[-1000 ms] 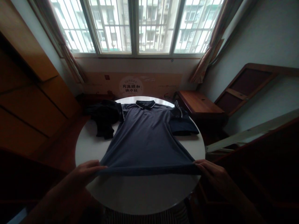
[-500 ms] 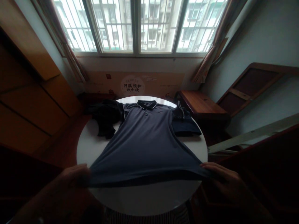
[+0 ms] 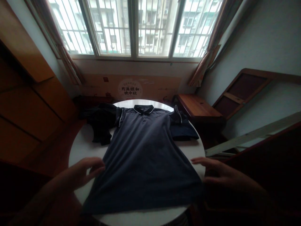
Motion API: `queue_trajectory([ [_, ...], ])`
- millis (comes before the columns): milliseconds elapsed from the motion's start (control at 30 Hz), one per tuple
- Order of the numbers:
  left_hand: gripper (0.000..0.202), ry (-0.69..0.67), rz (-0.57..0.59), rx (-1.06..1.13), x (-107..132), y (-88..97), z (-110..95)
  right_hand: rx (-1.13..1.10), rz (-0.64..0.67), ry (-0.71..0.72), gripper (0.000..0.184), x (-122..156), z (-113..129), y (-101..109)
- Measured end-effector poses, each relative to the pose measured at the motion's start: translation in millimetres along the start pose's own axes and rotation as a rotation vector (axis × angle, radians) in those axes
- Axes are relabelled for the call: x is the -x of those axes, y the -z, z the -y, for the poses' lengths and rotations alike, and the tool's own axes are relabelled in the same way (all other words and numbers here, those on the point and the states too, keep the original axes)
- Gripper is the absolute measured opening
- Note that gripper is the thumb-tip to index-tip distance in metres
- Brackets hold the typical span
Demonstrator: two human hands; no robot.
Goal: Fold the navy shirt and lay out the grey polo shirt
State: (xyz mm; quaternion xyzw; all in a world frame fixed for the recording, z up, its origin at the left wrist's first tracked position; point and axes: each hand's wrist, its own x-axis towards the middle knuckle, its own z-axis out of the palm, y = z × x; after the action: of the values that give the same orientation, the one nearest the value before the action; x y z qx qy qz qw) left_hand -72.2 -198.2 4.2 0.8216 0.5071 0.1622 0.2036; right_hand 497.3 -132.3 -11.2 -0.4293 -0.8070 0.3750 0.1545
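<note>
A dark grey-blue polo shirt lies spread front up on a round white table, its black collar toward the window and its hem toward me. My left hand is at the shirt's left edge, thumb and fingers apart, fingertips beside or just over the cloth. Across from it, my right hand hovers by the right edge with fingers stretched out and nothing held. Whether either hand touches the fabric I cannot tell.
Dark crumpled clothing lies at the table's far left. A folded navy garment sits under the right sleeve. Beyond the table stand a wooden side table and a barred window. An orange-brown cabinet is at the left.
Both hands have let go of the hem corners and moved inward and up along the shirt's sides. The stretched hem has dropped flat toward me. The view has shifted slightly.
</note>
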Motion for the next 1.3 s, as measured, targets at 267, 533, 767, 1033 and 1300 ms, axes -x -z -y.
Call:
queue_trajectory([
  [267, 0.028, -0.168, -0.138, -0.131, -181.0, -54.4, 12.4, 0.220, -0.657, -0.559, 0.052, -205.1, -20.8, 62.5],
  [533, 0.038, -0.104, -0.195, -0.181, -203.2, -104.9, 32.6, 0.268, -0.613, -0.622, 0.031, -265.8, -15.4, 79.2],
  [767, 0.039, -0.088, -0.176, -0.181, -202.7, -103.5, 28.0, 0.169, -0.365, -0.419, 0.032, -290.0, 20.3, 84.2],
  [1033, 0.040, -0.089, -0.166, -0.197, -201.6, -103.0, 24.4, 0.242, -0.369, -0.505, 0.038, -335.9, -6.5, 84.0],
  [1300, 0.041, -0.092, -0.176, -0.200, -200.1, -105.8, 26.7, 0.414, -0.483, -0.597, 0.033, -375.5, -27.5, 77.9],
])
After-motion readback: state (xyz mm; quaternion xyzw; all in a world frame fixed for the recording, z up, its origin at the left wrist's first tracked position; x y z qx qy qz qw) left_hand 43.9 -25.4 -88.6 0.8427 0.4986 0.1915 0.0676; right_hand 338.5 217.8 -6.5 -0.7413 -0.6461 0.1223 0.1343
